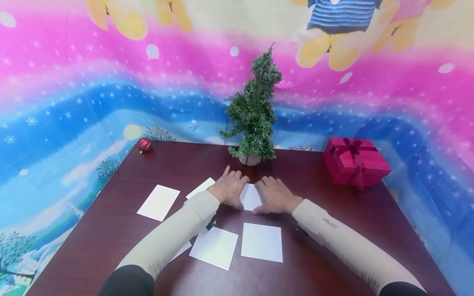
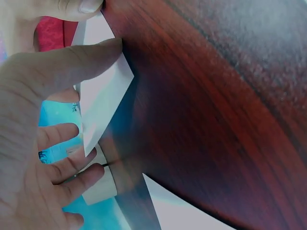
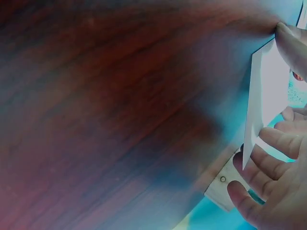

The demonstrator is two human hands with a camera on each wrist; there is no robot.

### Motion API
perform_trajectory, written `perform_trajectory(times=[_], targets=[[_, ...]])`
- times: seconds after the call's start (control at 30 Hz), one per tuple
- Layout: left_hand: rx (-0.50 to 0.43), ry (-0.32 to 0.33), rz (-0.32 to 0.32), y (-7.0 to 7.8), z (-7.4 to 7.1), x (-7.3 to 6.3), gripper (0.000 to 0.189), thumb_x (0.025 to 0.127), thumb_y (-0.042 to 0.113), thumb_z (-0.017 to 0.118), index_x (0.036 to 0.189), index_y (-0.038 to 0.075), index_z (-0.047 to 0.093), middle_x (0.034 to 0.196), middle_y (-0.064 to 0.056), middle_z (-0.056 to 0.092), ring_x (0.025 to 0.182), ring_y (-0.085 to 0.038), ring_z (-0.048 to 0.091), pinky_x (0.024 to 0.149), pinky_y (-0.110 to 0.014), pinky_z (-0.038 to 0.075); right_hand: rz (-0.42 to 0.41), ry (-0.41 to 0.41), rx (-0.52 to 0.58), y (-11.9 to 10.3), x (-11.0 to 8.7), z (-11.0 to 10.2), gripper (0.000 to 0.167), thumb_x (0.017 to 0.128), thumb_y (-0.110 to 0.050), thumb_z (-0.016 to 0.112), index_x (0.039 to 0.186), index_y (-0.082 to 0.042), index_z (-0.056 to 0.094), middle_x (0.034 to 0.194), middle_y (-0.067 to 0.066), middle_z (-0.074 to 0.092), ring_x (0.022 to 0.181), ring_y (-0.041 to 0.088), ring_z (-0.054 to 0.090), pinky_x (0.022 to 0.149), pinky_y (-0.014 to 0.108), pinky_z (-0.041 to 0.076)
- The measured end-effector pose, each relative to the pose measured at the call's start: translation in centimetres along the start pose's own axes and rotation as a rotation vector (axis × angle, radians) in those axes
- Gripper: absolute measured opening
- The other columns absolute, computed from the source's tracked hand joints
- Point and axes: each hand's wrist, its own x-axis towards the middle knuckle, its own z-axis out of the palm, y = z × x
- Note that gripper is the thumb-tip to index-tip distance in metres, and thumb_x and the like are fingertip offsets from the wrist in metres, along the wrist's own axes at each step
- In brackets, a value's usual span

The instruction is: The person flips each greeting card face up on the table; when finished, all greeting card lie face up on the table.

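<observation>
Between my two hands is a white square of paper (image 1: 250, 197), just in front of a small artificial Christmas tree (image 1: 255, 111). My left hand (image 1: 230, 188) holds its left edge; in the left wrist view the thumb (image 2: 91, 60) lies across the near face and fingers reach behind. At the opposite edge, my right hand (image 1: 275, 195) grips the same paper (image 3: 271, 86), thumb in front and fingers behind in the right wrist view. A fold line runs along the paper there. The tree's pale base (image 1: 249, 159) stands just beyond the fingertips.
Several white squares lie on the dark wooden table (image 1: 314, 255): one at the left (image 1: 158, 202), two nearer me (image 1: 214, 248), others partly under my left arm. A red ball ornament (image 1: 144, 145) sits at the back left corner, a red gift box (image 1: 355, 162) at the back right.
</observation>
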Motion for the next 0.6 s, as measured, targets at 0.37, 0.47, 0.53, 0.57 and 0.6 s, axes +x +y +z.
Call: perform_trajectory(times=[0.37, 0.47, 0.53, 0.57, 0.6], targets=[[-0.029, 0.007, 0.014, 0.11, -0.04, 0.21, 0.091, 0.063, 0.059, 0.086, 0.137, 0.017, 0.052, 0.121, -0.007, 0.050, 0.120, -0.025, 0.052, 0.117, -0.060, 0.021, -0.023, 0.048, 0.003, 0.50, -0.19, -0.10, 0.095, 0.065, -0.075, 0.077, 0.127, -0.005, 0.057, 0.111, 0.009, 0.055, 0.096, 0.024, 0.048, 0.078, 0.043, 0.045], [-0.011, 0.012, 0.007, 0.26, -0.03, 0.26, 0.090, 0.065, 0.060, 0.084, 0.136, 0.015, 0.053, 0.121, -0.008, 0.051, 0.119, -0.025, 0.052, 0.116, -0.059, 0.021, -0.025, 0.062, 0.018, 0.57, -0.26, -0.15, 0.095, 0.064, -0.073, 0.079, 0.126, -0.005, 0.057, 0.110, 0.009, 0.054, 0.095, 0.024, 0.048, 0.077, 0.042, 0.045], [-0.020, 0.008, 0.006, 0.39, 0.07, 0.22, 0.095, 0.062, 0.066, 0.084, 0.136, 0.014, 0.053, 0.122, -0.008, 0.051, 0.118, -0.025, 0.052, 0.116, -0.060, 0.021, -0.025, 0.062, 0.021, 0.62, -0.31, -0.11, 0.094, 0.064, -0.072, 0.080, 0.126, -0.005, 0.057, 0.109, 0.009, 0.053, 0.094, 0.024, 0.047, 0.077, 0.042, 0.044], [-0.025, 0.004, 0.008, 0.47, 0.13, 0.19, 0.099, 0.061, 0.069, 0.083, 0.137, 0.014, 0.052, 0.122, -0.009, 0.050, 0.117, -0.025, 0.052, 0.116, -0.060, 0.022, -0.025, 0.060, 0.019, 0.64, -0.33, -0.10, 0.094, 0.064, -0.072, 0.080, 0.125, -0.005, 0.057, 0.110, 0.009, 0.053, 0.094, 0.023, 0.047, 0.077, 0.042, 0.044], [-0.031, 0.001, 0.010, 0.54, 0.18, 0.18, 0.102, 0.059, 0.072, 0.083, 0.138, 0.014, 0.052, 0.122, -0.009, 0.050, 0.117, -0.025, 0.052, 0.116, -0.060, 0.022, -0.026, 0.060, 0.020, 0.67, -0.36, -0.08, 0.093, 0.064, -0.071, 0.080, 0.125, -0.005, 0.057, 0.110, 0.009, 0.052, 0.094, 0.024, 0.046, 0.077, 0.042, 0.044]])
